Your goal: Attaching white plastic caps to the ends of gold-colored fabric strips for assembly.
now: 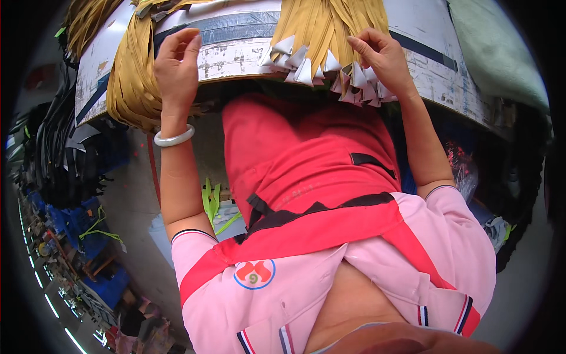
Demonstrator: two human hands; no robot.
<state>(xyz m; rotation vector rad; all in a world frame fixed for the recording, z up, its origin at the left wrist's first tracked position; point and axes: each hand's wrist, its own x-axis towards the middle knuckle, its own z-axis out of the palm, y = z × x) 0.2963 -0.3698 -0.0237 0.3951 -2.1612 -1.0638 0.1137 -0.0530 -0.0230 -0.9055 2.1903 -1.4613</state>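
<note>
A broad bundle of tan fabric strips hangs over the near edge of the worktable, its ends carrying white and grey pointed tips. My right hand is above the right side of these tips, thumb and fingers curled together in a pinch. At the left, my left hand is raised beside a second hanging bundle of tan strips, its thumb close against bent fingers. Whatever either pinch holds, if anything, is too small to make out. A pale bangle circles my left wrist.
The worktable has a worn white top with dark tape across it. Pale green cloth lies at the far right. Dark strips hang at the left, near blue crates. A red apron covers my lap under the table edge.
</note>
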